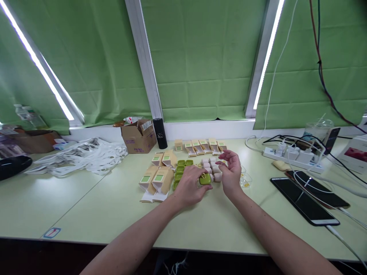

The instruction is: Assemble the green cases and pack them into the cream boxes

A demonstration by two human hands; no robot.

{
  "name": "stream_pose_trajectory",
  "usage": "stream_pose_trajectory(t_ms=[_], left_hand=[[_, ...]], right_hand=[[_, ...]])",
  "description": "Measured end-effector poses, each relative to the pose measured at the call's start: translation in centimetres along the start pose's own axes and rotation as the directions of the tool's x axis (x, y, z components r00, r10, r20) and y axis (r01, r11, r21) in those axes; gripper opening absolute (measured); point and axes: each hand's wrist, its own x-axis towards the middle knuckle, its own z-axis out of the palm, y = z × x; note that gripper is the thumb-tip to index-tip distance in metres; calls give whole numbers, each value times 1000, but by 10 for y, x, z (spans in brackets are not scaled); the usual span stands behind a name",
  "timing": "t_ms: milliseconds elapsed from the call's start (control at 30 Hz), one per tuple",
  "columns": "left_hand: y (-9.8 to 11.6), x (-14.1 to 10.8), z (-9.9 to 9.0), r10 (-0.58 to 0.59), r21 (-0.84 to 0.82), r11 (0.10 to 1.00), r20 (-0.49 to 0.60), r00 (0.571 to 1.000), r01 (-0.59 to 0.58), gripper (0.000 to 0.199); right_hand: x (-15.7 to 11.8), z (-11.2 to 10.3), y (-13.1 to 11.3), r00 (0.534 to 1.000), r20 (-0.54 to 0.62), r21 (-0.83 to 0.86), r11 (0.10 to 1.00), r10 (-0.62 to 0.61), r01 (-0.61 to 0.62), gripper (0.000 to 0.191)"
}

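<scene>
My left hand (191, 186) is closed on a small green case (204, 178) with a thin loop on its top. Just right of it, my right hand (231, 171) is raised with the fingers curled; whether it pinches anything is too small to tell. Green open trays or cases (179, 175) stand in rows left of my left hand. Between the hands are several pale pink and white round-edged pieces (217, 177). Open kraft boxes with green labels (163, 179) stand at the left, and more such boxes (200, 146) form a row behind.
A cardboard box (138, 139) and a black cylinder (159, 133) stand at the back. White straps (80, 156) lie left. At right are two phones (304, 200), cables and a power strip (292, 158). Clear bags (245, 179) lie beside my right hand.
</scene>
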Motion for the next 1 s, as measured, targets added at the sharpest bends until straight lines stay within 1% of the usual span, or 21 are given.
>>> stream_pose_trajectory(t_ms=[100,167,367,533,767,900,1000], left_hand=[[1,1,0,-44,39,998,118,992,40,38],[2,2,-1,-67,56,997,161,985,58,34],[5,3,-2,-84,96,993,213,973,65,26],[7,3,-2,-112,137,988,278,954,76,29],[6,2,-2,-131,144,985,295,946,92,29],[6,1,-2,-140,148,984,306,942,98,34],[6,2,-3,-126,130,987,263,957,94,36]], right_hand=[[-2,1,-2,999,19,-1,999,34,-34,48],[-3,2,-3,998,34,-4,999,51,-51,47],[-4,2,-5,995,64,-31,997,72,-70,41],[-5,2,-4,994,74,-30,996,85,-83,38],[-6,2,-3,991,96,-33,996,87,-85,37],[-7,2,-3,989,106,-27,994,104,-102,37],[-7,2,-3,990,104,-27,995,99,-97,37]])
